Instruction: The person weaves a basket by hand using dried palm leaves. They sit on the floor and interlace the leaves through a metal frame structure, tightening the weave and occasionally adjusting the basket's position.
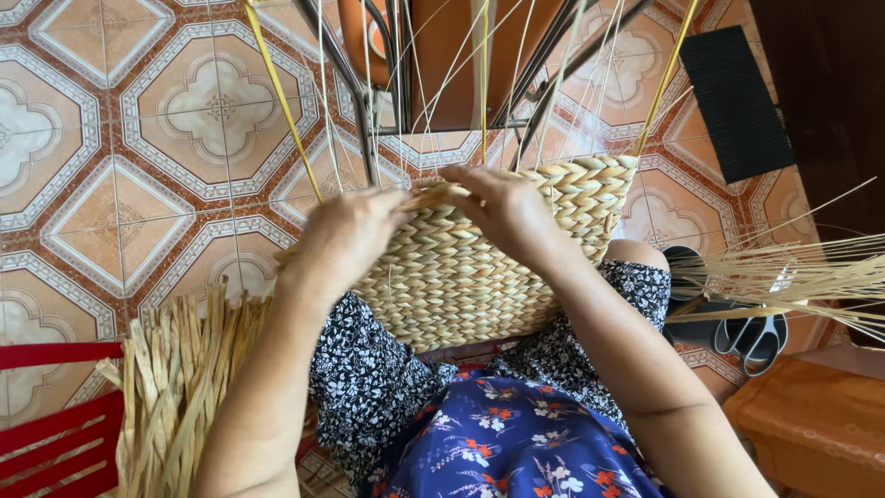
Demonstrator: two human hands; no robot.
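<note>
Propped on the lap, a half-woven straw basket [461,267] with its braided rows running crosswise and its rim directly under both hands. Left hand [346,235] closed around a flat straw strand [426,196] at the rim; right hand [502,205] just beside, fingers curled over the same edge, about equally near. Beyond, thin upright stakes [484,83] rising from the rim, a metal chair frame [433,74] on patterned floor tiles [138,138]; no packages, labels or signs visible.

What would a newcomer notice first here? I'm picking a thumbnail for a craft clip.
First, the half-woven, pale straw basket at centre, resting on the person's lap, with thin upright straw stakes rising from its rim. The left hand and right hand both work at that rim. A bundle of dried flat straw strips lies lower left, over a patterned tile floor.
</note>
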